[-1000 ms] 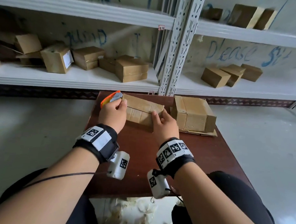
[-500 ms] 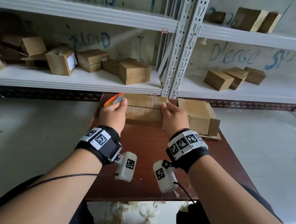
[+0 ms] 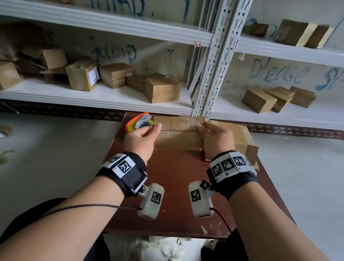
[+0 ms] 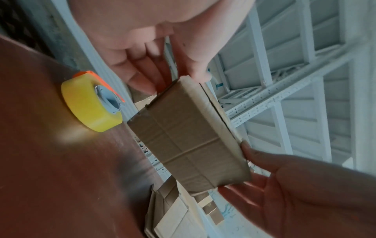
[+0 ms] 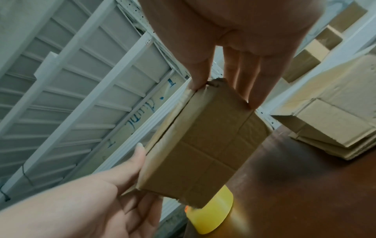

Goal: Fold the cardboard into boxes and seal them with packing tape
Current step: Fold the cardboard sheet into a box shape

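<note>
Above the table (image 3: 171, 181), both hands, left hand (image 3: 140, 138) and right hand (image 3: 215, 140), gripping the cardboard box (image 3: 179, 133) ends.

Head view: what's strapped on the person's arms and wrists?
Arms bare, no sleeves. Each wrist wears a black band with white square-code tags, left and right. Below each hangs a white camera pod, also tagged, with a thin dark cable.

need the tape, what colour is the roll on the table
Yellow roll; clearest in the left wrist view.
</note>
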